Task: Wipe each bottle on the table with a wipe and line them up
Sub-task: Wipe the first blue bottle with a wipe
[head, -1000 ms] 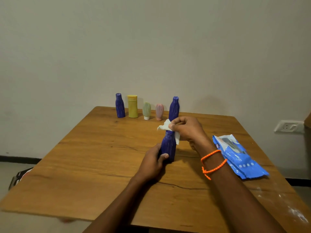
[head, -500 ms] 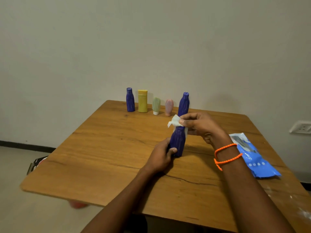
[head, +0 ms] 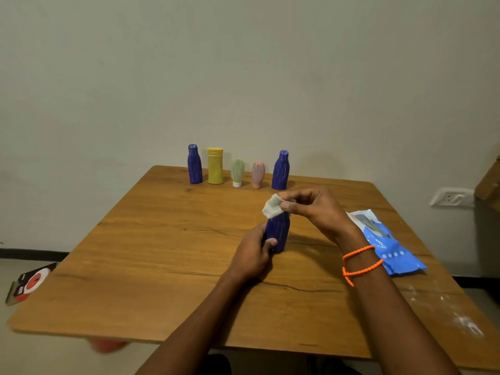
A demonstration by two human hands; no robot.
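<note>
- Gripping the dark blue ribbed plastic bottle [head: 278, 234] low on its body, the left hand [head: 254, 255] holds it upright on the wooden table [head: 162, 253].
- The right hand [head: 316, 209] pinches a small white wipe [head: 272, 207] against the bottle's top.

head view, forward-down, close over table [head: 151, 266]

A plain, pale grey-green wall [head: 243, 63] fills the upper half of the frame, evenly lit and dimmer toward the corners. A wooden desk [head: 162, 253] with visible grain spreads across the lower half. A white wall socket [head: 451, 197] sits at the right edge, beside a brown piece of furniture [head: 488, 182]. A dark skirting strip [head: 29, 253] meets the light floor [head: 21, 355] at lower left.
</note>
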